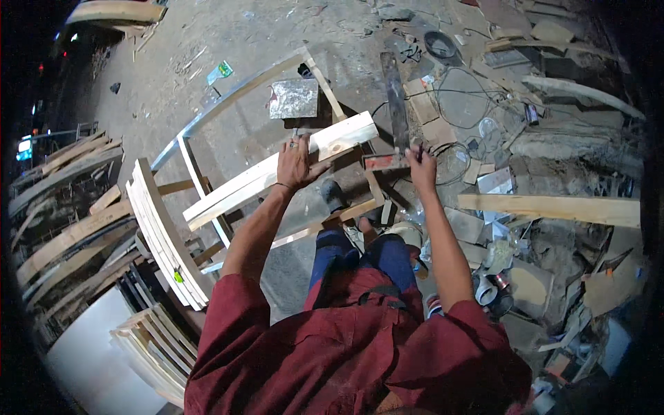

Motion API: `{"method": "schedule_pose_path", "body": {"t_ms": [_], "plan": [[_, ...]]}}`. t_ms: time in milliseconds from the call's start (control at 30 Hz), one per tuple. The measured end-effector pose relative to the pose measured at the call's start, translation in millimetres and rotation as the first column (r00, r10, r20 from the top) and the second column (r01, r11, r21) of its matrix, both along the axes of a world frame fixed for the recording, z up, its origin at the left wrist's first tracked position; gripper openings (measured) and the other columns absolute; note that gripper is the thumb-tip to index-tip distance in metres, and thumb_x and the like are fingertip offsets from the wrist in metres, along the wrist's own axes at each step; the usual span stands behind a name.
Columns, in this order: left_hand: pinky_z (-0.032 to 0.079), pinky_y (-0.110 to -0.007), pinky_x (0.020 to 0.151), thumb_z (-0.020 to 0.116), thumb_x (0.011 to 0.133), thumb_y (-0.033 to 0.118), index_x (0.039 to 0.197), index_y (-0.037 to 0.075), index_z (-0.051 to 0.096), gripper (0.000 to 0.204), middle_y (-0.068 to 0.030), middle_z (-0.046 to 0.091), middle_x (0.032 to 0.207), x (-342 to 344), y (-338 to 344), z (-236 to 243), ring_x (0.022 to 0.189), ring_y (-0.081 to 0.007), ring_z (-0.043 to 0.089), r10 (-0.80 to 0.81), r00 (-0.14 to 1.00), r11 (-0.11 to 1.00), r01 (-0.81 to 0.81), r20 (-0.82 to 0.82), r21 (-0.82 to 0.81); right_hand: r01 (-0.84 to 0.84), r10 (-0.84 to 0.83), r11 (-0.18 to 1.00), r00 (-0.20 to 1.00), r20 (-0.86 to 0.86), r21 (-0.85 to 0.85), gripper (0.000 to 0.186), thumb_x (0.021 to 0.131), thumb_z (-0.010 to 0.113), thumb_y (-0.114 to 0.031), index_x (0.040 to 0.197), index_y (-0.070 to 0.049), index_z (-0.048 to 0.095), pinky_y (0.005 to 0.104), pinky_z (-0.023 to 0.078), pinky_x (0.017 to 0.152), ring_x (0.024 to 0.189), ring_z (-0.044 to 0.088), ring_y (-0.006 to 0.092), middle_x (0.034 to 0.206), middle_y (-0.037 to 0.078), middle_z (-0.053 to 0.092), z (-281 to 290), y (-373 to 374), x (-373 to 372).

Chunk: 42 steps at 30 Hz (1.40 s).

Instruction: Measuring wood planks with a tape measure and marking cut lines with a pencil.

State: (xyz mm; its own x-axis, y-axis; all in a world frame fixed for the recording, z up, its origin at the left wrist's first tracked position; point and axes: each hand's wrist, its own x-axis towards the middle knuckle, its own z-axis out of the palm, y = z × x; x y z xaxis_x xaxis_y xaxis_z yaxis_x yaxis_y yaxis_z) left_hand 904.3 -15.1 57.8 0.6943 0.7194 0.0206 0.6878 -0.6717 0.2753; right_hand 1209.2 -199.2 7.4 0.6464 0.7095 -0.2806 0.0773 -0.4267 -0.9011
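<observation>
A pair of pale wooden boards [256, 173], side by side, lies slantwise across a wooden frame [238, 90] on the floor. My left hand [296, 164] grips the boards near their middle, fingers over the far side and thumb along the near side. Off the boards' right end, my right hand [422, 166] is closed in a pinch beside a small open box [384, 162] with a reddish surface. What its fingers hold is too small to make out. Beyond that box a dark narrow plank [394, 97] lies on the floor.
A metal-topped block [294, 99] sits inside the frame. Curved pale boards [162, 235] stand together at left, near stacked timber [76, 242]. At right are a long plank [550, 209], cardboard [430, 114], loose cables [477, 93] and scraps. My shoes are close to the frame's near rail.
</observation>
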Motion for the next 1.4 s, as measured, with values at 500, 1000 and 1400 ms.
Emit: {"method": "schedule_pose_path", "body": {"t_ms": [500,1000,1400], "plan": [[0.04,-0.049,0.089,0.061,0.089,0.062,0.152,0.036,0.048,0.07,-0.0223,0.059,0.118,-1,2,1,0.105,-0.0391,0.055,-0.131,0.991,0.99,0.128,0.039,0.058,-0.22,0.22,0.975,0.975,0.009,-0.037,0.031,0.093,0.074,-0.029,0.106,-0.001,0.072,0.034,0.053,0.075,0.079,0.066,0.0152,0.087,0.007,0.073,-6,44,-132],[0.037,-0.048,0.093,0.051,0.096,0.061,0.156,0.032,0.044,0.066,-0.0236,0.059,0.119,-7,1,6,0.106,-0.0397,0.054,-0.089,0.996,0.994,0.089,0.009,-0.065,-0.087,0.034,0.993,0.869,-0.493,-0.085,0.038,0.094,0.071,-0.036,0.081,-0.001,0.067,0.0376,0.047,0.06,0.061,0.059,0.0187,0.068,0.007,0.065,-27,26,-172],[0.035,-0.051,0.101,0.057,0.091,0.066,0.153,0.034,0.047,0.071,-0.0237,0.059,0.128,-1,-1,12,0.116,-0.0411,0.055,-0.079,0.996,0.992,0.074,-0.04,-0.098,-0.004,-0.039,0.987,0.962,-0.269,-0.159,0.051,0.095,0.068,-0.04,0.103,0.01,0.062,0.0465,0.048,0.083,0.096,0.064,0.039,0.103,0.026,0.066,3,51,-177]]}}
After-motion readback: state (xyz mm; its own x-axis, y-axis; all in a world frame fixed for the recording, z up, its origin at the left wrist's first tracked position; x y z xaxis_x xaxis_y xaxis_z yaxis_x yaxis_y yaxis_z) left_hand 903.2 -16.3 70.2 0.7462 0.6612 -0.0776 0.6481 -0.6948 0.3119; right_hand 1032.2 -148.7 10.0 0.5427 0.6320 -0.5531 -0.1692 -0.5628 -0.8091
